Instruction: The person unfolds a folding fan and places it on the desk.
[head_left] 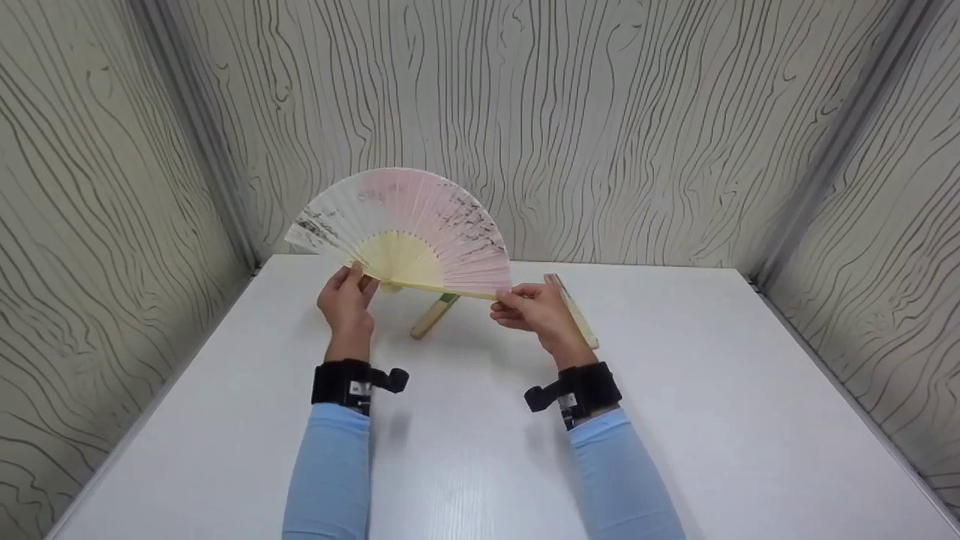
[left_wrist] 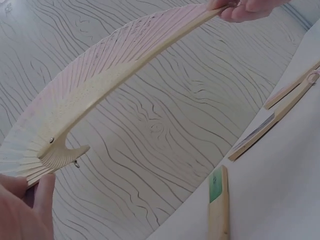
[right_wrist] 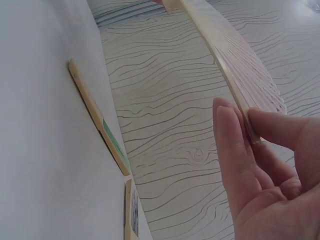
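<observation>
A pink-and-white folding fan with dark branch prints and pale wooden ribs is spread in a half circle, raised above the table. My left hand pinches its left edge near the pivot between thumb and fingers. At the far end of the opposite guard stick, my right hand grips the tip. The right wrist view shows the right thumb and fingers on the guard stick. Seen from the left wrist, the ribs fan out from a small metal rivet, with a little ring hanging below.
Behind the raised fan, a closed fan with a green patch lies on the white table. Another closed fan lies partly behind the right hand; its sticks look parted at one end. Wood-patterned panels enclose the table.
</observation>
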